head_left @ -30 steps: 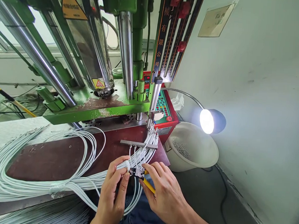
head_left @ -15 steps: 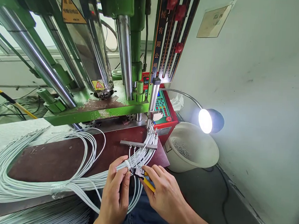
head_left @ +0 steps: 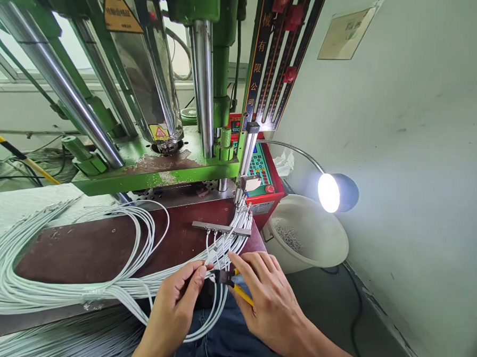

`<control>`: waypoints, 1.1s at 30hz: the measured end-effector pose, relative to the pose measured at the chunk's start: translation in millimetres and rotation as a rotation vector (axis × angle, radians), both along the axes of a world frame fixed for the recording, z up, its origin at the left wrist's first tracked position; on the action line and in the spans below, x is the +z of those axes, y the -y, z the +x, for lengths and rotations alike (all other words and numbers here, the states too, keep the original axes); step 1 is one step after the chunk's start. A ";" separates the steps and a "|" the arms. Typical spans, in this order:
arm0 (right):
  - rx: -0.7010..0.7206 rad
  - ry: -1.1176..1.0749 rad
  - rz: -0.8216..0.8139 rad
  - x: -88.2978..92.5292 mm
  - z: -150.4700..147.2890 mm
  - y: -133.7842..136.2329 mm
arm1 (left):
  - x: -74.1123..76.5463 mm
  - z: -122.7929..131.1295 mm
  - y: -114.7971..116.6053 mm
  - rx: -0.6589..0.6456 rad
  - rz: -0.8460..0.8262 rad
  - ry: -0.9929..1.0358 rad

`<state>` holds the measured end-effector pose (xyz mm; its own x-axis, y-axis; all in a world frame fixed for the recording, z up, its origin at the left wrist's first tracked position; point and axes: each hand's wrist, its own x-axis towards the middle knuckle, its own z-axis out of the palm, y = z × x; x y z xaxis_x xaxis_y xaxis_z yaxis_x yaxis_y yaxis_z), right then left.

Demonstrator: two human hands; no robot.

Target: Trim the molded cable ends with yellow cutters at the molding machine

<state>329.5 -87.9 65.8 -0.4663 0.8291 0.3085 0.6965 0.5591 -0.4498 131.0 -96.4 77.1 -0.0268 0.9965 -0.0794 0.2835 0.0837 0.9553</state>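
My right hand [head_left: 270, 302] is wrapped around a pair of cutting pliers [head_left: 242, 294] with yellow handles. Their dark jaws point left, close to the fingertips of my left hand [head_left: 178, 298]. Thumb and index finger of that hand pinch a white cable; its end beside the jaws is too small to make out. Just beyond, a narrow metal bar [head_left: 221, 229] lies across a bundle of white cables [head_left: 169, 279], with several cables hanging from its near edge. Whether the jaws touch the pinched piece I cannot tell.
A green press [head_left: 154, 171] with steel columns stands ahead over the brown tabletop [head_left: 78, 252]. Behind the bar are a red control box [head_left: 267, 201] and an upright metal post [head_left: 248, 152]. A lit lamp [head_left: 329, 193] hangs above a white tub [head_left: 318, 246] holding small scraps.
My left hand has moved slightly down and left, its fingers now in a tighter pinch. The pliers have shifted a little right, and the view has moved slightly.
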 end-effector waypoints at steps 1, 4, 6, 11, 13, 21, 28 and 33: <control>-0.014 0.040 0.070 -1.2 -0.5 -2.1 | 1.8 0.4 -0.1 -0.018 -0.003 0.005; -0.032 0.117 0.188 -3.0 -1.4 -9.2 | 5.4 2.1 -1.0 -0.056 -0.024 0.010; -0.031 0.159 0.229 -3.4 -1.3 -13.2 | 6.4 2.3 -2.1 -0.071 -0.037 0.006; -0.032 0.216 0.264 -6.5 -0.5 -17.7 | 5.3 0.4 -5.0 -0.105 -0.006 -0.085; -0.036 0.235 0.259 -9.5 -0.9 -18.3 | 4.9 0.4 -6.1 -0.121 0.020 -0.150; 0.000 0.113 -0.068 -13.1 -1.7 -18.9 | 6.0 1.6 -11.5 -0.172 0.199 -0.275; -0.092 0.215 0.044 -15.3 -7.4 -15.6 | 8.2 1.6 -14.9 -0.179 0.219 -0.307; -0.146 0.260 0.028 -22.0 -10.2 -17.5 | 3.6 2.9 -13.8 -0.200 0.283 -0.397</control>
<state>319.2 -70.4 43.7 -0.4086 0.8862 0.2183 0.8604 0.4538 -0.2318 133.9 -82.6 80.7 0.1925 0.9663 0.1710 0.6120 -0.2544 0.7488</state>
